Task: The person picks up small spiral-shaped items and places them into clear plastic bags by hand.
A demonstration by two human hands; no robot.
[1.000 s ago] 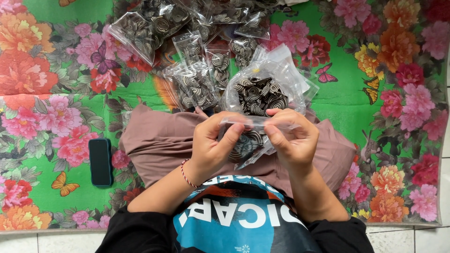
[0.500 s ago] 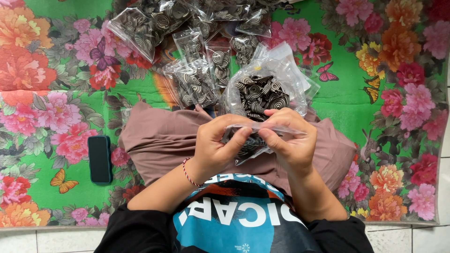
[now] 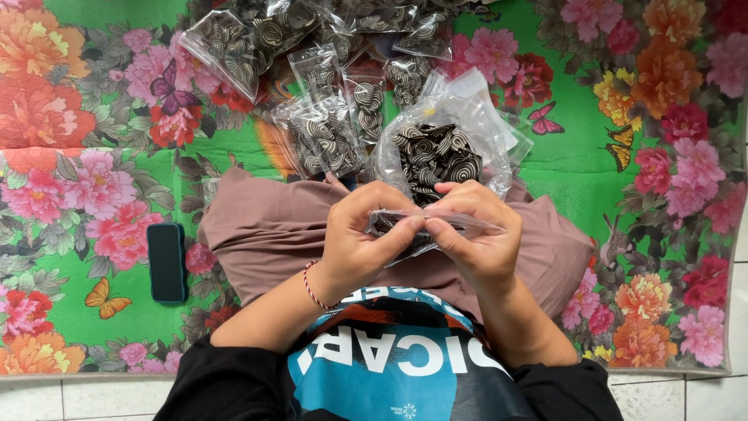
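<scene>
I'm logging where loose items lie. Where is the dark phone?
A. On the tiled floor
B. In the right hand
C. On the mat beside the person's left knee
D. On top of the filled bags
C: the phone lies flat on the floral mat, beside the left knee.

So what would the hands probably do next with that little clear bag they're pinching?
Probably slide the pinch along the top edge to press it shut. The left hand and right hand meet at the mouth of the small clear bag, which already holds dark swirled pieces.
</scene>
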